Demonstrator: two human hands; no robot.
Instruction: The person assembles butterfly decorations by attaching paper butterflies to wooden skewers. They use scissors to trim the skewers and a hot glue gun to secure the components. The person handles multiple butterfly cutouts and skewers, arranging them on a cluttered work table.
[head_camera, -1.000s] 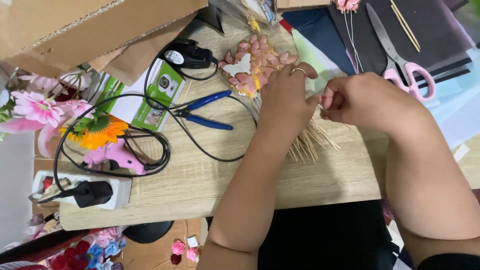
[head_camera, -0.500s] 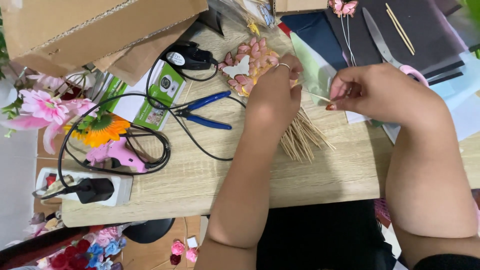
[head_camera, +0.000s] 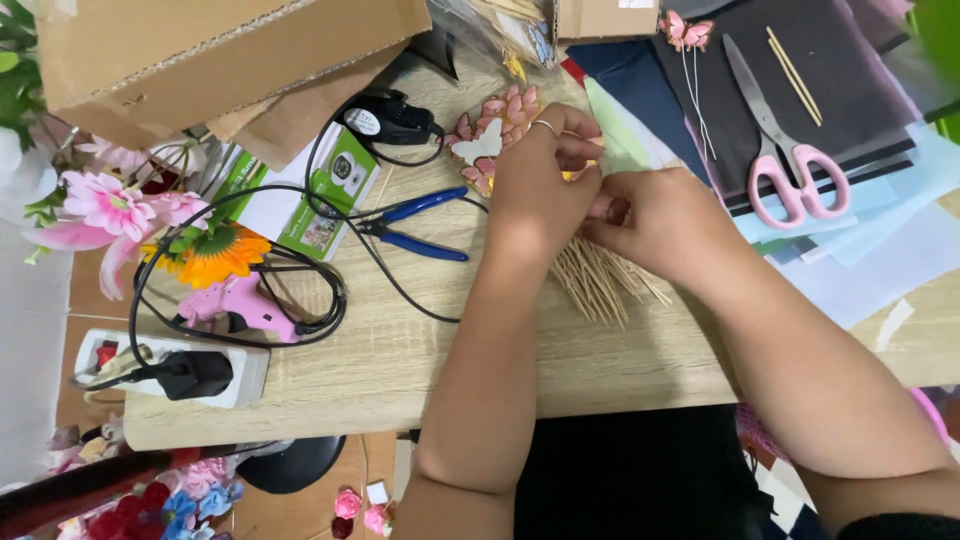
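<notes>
My left hand (head_camera: 540, 185), with a ring on one finger, and my right hand (head_camera: 655, 215) meet at the fingertips over the wooden desk (head_camera: 400, 370). Both pinch a small yellowish piece (head_camera: 579, 172) that is mostly hidden by the fingers. A bundle of thin wooden sticks (head_camera: 600, 285) lies fanned out right under the hands. Just beyond my left hand is a pile of pink paper butterflies (head_camera: 505, 115) with a white butterfly cutout (head_camera: 478, 146) on top.
Blue pliers (head_camera: 420, 225), a pink glue gun (head_camera: 235, 300) with a black cord, and a power strip (head_camera: 170, 365) lie left. Artificial flowers (head_camera: 130, 215) and a cardboard box (head_camera: 200, 50) fill the far left. Pink-handled scissors (head_camera: 790, 150) rest on dark sheets (head_camera: 850, 80) at right.
My hands were a little apart with something thin stretched between them; now they have closed together, fingertips touching, slightly nearer to me above the sticks.
</notes>
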